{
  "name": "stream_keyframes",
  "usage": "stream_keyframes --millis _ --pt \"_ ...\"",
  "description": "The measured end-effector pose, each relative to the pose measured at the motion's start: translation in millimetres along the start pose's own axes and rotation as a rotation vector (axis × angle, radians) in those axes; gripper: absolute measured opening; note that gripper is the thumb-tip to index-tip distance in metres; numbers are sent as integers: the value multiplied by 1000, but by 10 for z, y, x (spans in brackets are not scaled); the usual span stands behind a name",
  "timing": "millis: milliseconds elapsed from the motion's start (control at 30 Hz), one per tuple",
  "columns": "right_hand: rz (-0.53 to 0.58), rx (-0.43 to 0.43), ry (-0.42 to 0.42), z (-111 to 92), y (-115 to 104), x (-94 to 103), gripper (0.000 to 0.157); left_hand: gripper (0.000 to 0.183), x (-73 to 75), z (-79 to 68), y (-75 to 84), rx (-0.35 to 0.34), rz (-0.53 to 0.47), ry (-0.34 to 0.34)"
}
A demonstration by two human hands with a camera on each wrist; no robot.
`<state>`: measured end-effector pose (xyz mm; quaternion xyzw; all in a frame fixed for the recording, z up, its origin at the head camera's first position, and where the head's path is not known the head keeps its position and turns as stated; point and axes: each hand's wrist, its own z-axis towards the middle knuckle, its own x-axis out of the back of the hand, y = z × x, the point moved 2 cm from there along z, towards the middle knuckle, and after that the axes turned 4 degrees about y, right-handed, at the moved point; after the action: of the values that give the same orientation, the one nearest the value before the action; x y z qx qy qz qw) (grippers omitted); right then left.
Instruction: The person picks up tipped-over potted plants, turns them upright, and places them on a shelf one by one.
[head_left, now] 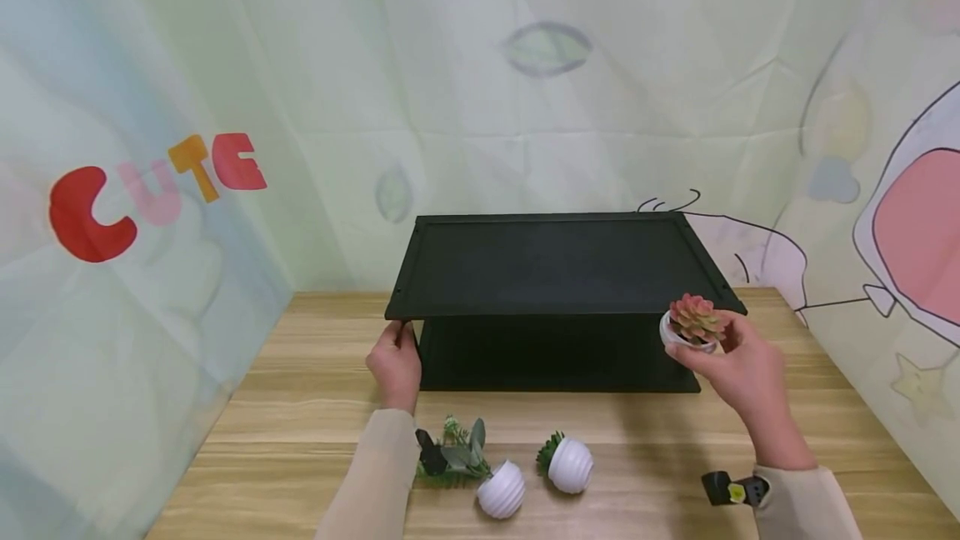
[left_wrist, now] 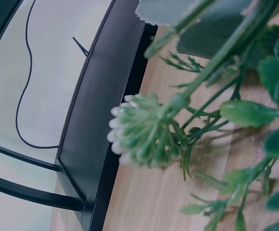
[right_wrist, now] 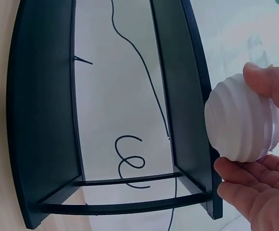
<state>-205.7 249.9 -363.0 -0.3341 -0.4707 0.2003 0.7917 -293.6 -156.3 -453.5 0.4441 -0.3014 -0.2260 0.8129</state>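
Note:
A black two-tier shelf [head_left: 555, 265] stands on the wooden table. At its left end my left hand [head_left: 396, 367] grips the side just under the upper board; only a bit of that hand enters the left wrist view. My right hand [head_left: 750, 365] holds a potted succulent [head_left: 696, 320] with reddish-pink leaves, close to the upper board's front right corner. In the right wrist view its white ribbed pot [right_wrist: 240, 118] sits between thumb and fingers, with most of the leaves hidden.
Two more white ribbed pots lie tipped over in front of the shelf: a leafy potted plant [head_left: 501, 490] by the left forearm and a small green succulent [head_left: 570, 465] to its right. A printed cloth backdrop [head_left: 525, 107] hangs behind the table [head_left: 300, 432].

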Motion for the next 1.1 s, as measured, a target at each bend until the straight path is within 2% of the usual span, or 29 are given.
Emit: stream_keyframes --millis 500,833,1100 --pt "15 0 -55 171 -80 25 66 16 -1 1 1 -10 5 13" --pt "-10 3 -24 308 -123 51 58 16 6 2 5 -25 5 10" --pt "-6 -18 -30 437 -153 31 66 17 7 -9 -4 -19 9 3"
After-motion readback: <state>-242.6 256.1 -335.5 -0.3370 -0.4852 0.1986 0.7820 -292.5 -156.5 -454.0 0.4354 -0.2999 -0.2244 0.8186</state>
